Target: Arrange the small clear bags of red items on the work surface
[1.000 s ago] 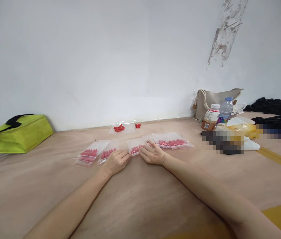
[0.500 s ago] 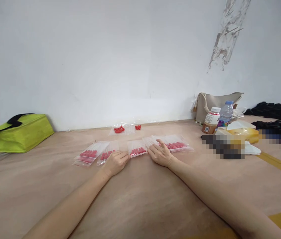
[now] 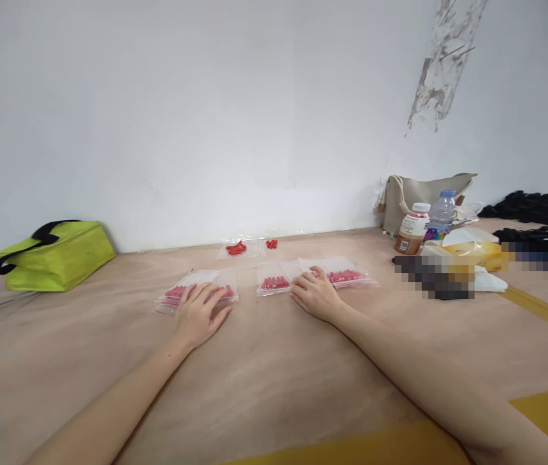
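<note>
Several clear zip bags of red capsules lie in a row on the tan surface. My left hand (image 3: 200, 314) rests flat, fingers spread, on the left bags (image 3: 177, 294). My right hand (image 3: 315, 295) lies with its fingers on the near edge of the right bags (image 3: 346, 276), beside a middle bag (image 3: 274, 283). Farther back, an open bag with loose red capsules (image 3: 236, 248) lies near the wall, with a few more capsules (image 3: 271, 243) next to it.
A lime green tote bag (image 3: 55, 254) with black handles sits far left by the wall. At right stand a beige bag (image 3: 424, 194), two bottles (image 3: 412, 228), a yellow packet (image 3: 477, 252) and black material (image 3: 540, 210). Yellow tape (image 3: 540, 310) crosses the surface at right.
My left hand has slid left off the middle bag and spread flat on the left bags. The right hand shifted slightly right onto the right bags. The bags look pushed into two groups.
</note>
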The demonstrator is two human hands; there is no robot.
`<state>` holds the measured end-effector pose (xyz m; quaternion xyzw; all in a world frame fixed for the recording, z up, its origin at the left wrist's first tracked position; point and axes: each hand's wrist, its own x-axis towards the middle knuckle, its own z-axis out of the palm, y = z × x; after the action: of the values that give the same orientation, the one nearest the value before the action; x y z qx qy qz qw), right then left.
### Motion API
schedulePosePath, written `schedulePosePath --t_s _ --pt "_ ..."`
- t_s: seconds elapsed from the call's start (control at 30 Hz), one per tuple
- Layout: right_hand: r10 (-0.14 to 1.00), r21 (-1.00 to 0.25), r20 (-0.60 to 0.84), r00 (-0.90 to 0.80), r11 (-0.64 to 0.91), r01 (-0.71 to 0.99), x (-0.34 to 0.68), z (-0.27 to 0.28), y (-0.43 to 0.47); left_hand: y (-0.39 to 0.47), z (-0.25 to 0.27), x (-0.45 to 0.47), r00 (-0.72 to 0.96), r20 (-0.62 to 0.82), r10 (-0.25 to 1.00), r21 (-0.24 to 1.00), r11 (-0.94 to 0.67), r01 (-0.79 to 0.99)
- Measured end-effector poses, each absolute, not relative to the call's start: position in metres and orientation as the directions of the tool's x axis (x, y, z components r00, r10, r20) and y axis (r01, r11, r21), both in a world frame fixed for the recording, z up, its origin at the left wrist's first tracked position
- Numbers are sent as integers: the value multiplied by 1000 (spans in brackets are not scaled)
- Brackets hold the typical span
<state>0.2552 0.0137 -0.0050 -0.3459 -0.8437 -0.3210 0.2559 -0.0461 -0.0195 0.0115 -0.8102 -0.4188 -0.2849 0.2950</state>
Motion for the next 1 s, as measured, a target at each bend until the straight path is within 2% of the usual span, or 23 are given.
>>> schedulePosePath --t_s 0.07,0.23,0.37,0.43,0.6,0.73,0.8,0.87,0.93,1.0 --pt "436 348 656 -617 550 759 256 -5 14 -17 12 -61 514 685 516 -278 -467 839" --pt "431 359 656 -620 544 758 250 -6 22 -2 15 -63 685 546 483 -388 -579 717" --pt "431 405 611 -664 550 731 235 -7 33 4 15 -55 700 531 478 -383 -601 702" --pt "450 408 601 -660 538 738 228 -7 36 4 13 -52 660 558 504 -319 -604 731" --pt "507 371 646 -571 446 815 222 -7 33 -3 10 -39 529 549 647 -44 -610 791" --pt "592 231 684 -426 379 896 224 -2 28 -7 10 -19 440 600 668 84 -599 796" --pt "601 171 694 -398 399 901 226 1 30 -8 12 -13 430 613 663 126 -619 775" --pt "525 174 722 -450 492 853 229 2 34 -8 13 -9 443 597 668 158 -640 752" --pt "397 215 767 -503 580 786 237 3 38 -7 13 -9 458 568 684 190 -650 736" --pt "321 218 815 -482 602 768 249 2 41 -6 12 -7 472 536 700 222 -656 721"
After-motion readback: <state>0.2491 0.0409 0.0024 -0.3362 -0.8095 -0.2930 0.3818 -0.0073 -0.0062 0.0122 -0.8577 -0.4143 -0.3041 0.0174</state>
